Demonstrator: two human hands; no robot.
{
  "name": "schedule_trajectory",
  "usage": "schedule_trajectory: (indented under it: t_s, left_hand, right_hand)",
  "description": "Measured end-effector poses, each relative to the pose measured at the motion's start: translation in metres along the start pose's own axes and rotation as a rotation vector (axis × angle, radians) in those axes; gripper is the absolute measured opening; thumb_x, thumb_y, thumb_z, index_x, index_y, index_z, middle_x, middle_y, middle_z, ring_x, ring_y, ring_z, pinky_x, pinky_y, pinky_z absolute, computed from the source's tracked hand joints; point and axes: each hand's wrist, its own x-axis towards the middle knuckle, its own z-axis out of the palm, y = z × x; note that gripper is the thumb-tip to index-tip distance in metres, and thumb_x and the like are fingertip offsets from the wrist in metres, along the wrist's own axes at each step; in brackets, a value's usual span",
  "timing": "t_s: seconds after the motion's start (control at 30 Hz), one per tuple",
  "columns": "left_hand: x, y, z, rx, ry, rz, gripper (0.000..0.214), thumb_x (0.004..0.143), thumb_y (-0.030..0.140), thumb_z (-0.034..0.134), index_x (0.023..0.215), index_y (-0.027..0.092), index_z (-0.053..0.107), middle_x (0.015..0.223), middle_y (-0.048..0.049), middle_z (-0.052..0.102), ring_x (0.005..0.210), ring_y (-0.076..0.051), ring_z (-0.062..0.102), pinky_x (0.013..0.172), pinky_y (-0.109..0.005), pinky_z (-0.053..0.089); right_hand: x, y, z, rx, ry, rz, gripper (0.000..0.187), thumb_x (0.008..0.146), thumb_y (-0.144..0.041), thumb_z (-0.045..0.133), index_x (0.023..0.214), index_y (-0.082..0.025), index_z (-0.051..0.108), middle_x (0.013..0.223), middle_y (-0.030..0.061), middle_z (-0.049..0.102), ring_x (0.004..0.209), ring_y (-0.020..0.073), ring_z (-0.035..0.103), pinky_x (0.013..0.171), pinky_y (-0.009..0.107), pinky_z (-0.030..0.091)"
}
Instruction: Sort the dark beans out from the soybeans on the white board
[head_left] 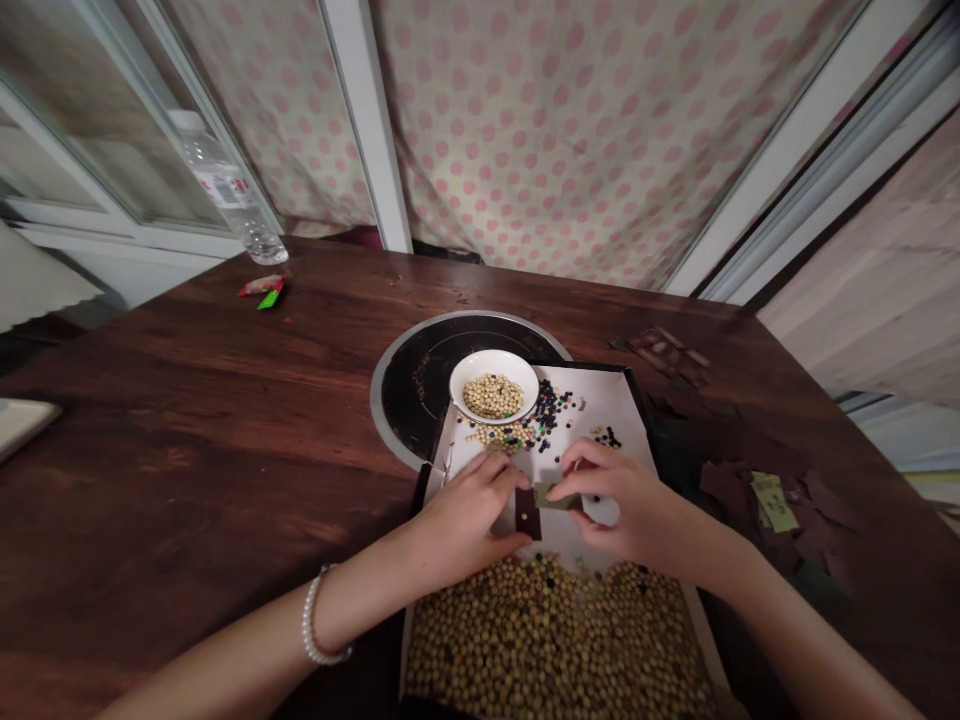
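My left hand (465, 515), a pearl bracelet (307, 620) on its wrist, pinches a small dark brown card (528, 522) between thumb and fingers. A tiny pale spot shows on that card. My right hand (630, 500) grips an olive-green slip (551, 495), whose left end meets the brown card. Both hands are over a white-lined tray (619, 400) with dark edges. Round tan beads or beans (555, 640) fill its near part. Small black and coloured beads (551, 405) lie loose at its far end, beside a white bowl (491, 362) holding more tan ones.
A round black plate (409, 390) with a silver rim is set in the wooden table (225, 420). Brown pieces (821, 515) and green slips (772, 500) lie at right. A clear bottle (229, 190) and a red-and-green wrapper (262, 288) stand far left. Polka-dot curtains (570, 130) hang behind.
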Motion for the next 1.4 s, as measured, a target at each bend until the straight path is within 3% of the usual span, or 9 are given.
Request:
schedule_trajectory:
  t_s: [0.13, 0.23, 0.5, 1.4]
  left_hand:
    - [0.000, 0.000, 0.000, 0.004, -0.013, -0.014, 0.039, 0.067, 0.019, 0.076, 0.102, 0.019, 0.057, 0.106, -0.0073, 0.055, 0.107, -0.029, 0.052, 0.093, -0.046, 0.047]
    - [0.000, -0.001, 0.001, -0.002, -0.008, -0.006, 0.038, 0.068, 0.020, 0.075, 0.102, 0.020, 0.057, 0.107, -0.0069, 0.055, 0.108, -0.029, 0.051, 0.092, -0.046, 0.047]
    - [0.001, -0.003, 0.003, 0.014, -0.020, 0.001, 0.037, 0.069, 0.019, 0.074, 0.101, 0.018, 0.057, 0.105, -0.0081, 0.055, 0.105, -0.030, 0.051, 0.090, -0.046, 0.047]
    - [-0.001, -0.003, 0.004, 0.053, -0.031, 0.023, 0.038, 0.069, 0.020, 0.075, 0.103, 0.014, 0.057, 0.103, -0.0095, 0.056, 0.104, -0.029, 0.052, 0.091, -0.044, 0.047]
  right_hand:
    - [-0.003, 0.014, -0.007, -0.100, 0.071, 0.046, 0.026, 0.075, -0.001, 0.055, 0.091, -0.020, 0.062, 0.098, 0.0046, 0.052, 0.089, 0.0171, 0.054, 0.080, 0.032, 0.045]
    - [-0.002, 0.011, -0.005, -0.167, 0.137, 0.050, 0.018, 0.077, -0.006, 0.059, 0.089, -0.019, 0.062, 0.099, 0.0059, 0.053, 0.093, 0.0197, 0.053, 0.084, 0.036, 0.044]
    - [0.007, -0.020, 0.018, -0.112, -0.087, -0.031, 0.019, 0.083, -0.008, 0.056, 0.089, -0.021, 0.069, 0.091, 0.0054, 0.055, 0.089, 0.0190, 0.051, 0.077, 0.031, 0.043]
    - [0.007, -0.013, 0.032, -0.136, -0.036, 0.002, 0.019, 0.074, 0.003, 0.057, 0.071, -0.016, 0.058, 0.079, 0.0011, 0.050, 0.078, 0.0156, 0.050, 0.067, 0.027, 0.038]
